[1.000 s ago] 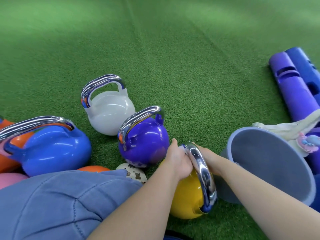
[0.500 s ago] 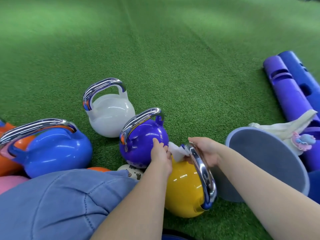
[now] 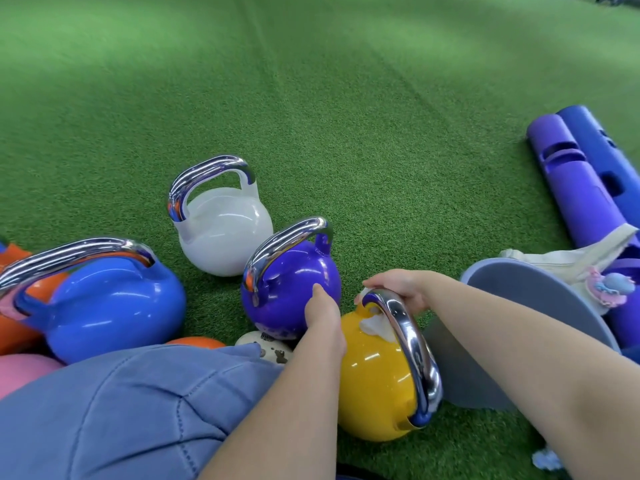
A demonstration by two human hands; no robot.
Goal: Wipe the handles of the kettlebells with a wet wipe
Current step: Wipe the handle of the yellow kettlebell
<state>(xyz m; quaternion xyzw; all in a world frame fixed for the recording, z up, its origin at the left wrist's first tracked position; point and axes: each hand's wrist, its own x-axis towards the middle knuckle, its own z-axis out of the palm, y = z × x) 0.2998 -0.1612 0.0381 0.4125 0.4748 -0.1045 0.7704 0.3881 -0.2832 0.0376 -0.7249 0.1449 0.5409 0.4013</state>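
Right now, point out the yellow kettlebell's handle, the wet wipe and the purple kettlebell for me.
yellow kettlebell's handle (image 3: 407, 336): head view, on the chrome bar's middle.
wet wipe (image 3: 374, 323): head view, on the white wad under the handle.
purple kettlebell (image 3: 287, 285): head view, on the ball's glossy front.

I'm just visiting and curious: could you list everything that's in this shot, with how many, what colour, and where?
yellow kettlebell: 1, yellow with chrome handle, bottom centre, between the arms
wet wipe: 1, white, under that handle's far end
purple kettlebell: 1, purple, centre
white kettlebell: 1, white, behind the purple one
blue kettlebell: 1, blue, left
orange and pink shapes: partly hidden, far left edge
grey tub: 1, grey, tipped over, right
foam tubes: 2, purple and blue, far right
cream bag: 1, on the tub and tubes
turf: green floor
knee: blue fabric, bottom left
left hand: touching the purple kettlebell
right hand: at the yellow kettlebell's handle, on the wipe
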